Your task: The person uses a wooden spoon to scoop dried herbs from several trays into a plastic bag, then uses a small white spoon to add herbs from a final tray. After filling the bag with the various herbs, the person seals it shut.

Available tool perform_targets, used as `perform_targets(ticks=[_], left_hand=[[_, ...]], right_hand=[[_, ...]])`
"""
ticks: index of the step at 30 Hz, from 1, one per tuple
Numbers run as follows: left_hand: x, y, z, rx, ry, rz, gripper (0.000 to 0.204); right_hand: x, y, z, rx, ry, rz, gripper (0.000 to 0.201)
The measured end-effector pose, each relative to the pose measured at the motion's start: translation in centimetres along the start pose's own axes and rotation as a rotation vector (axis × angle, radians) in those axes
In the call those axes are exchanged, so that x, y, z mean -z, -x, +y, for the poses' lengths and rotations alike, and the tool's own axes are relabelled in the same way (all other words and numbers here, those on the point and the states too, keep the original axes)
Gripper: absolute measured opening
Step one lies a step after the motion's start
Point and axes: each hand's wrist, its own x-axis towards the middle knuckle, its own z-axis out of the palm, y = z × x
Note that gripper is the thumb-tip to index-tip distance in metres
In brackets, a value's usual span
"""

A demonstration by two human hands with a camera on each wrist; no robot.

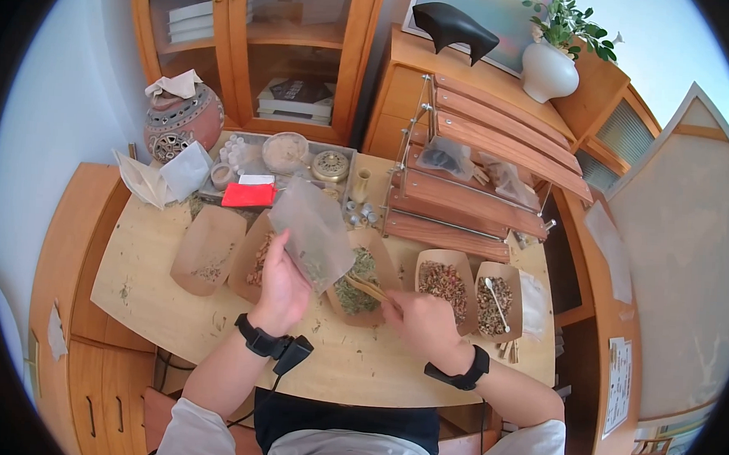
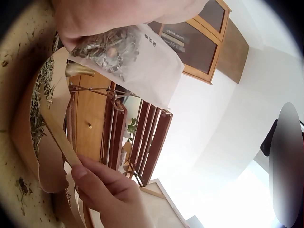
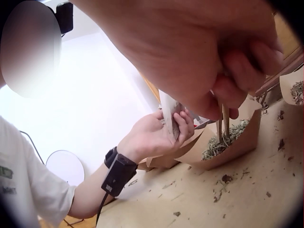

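My left hand (image 1: 285, 288) grips a translucent pouch (image 1: 311, 225) by its lower part. Dried herbs (image 2: 111, 51) show through its side in the left wrist view. Between the thumb and fingers of my right hand (image 1: 425, 323) is a pair of bamboo tweezers (image 1: 366, 288). Their tips reach into green dried herbs (image 3: 225, 141) in a brown paper tray (image 1: 388, 266), at the middle of the table. The pouch hangs tilted over the left side of this tray, and the right hand is at its right edge.
Left of it stand a tray of reddish pieces and a paper tray (image 1: 207, 240) with scraps. To the right are trays of dried flowers (image 1: 444, 291) and mixed bits (image 1: 496, 304) with a white spoon. Behind are a red packet (image 1: 249, 195), a brass burner (image 1: 331, 166) and a slatted wooden rack (image 1: 465, 192).
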Motion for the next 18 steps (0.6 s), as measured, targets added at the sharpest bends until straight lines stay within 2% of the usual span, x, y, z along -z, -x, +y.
perform_targets(ticks=[10,18], left_hand=[[0.0,0.0,0.1,0.011,-0.015,0.002,0.054],[-0.1,0.1,0.1,0.022,-0.032,0.007,0.052]], right_hand=[[-1.4,-0.1,1.2,0.091,-0.045,0.162,0.009],[1.3,-0.1,1.8,0.002,-0.114,0.194,0.014]])
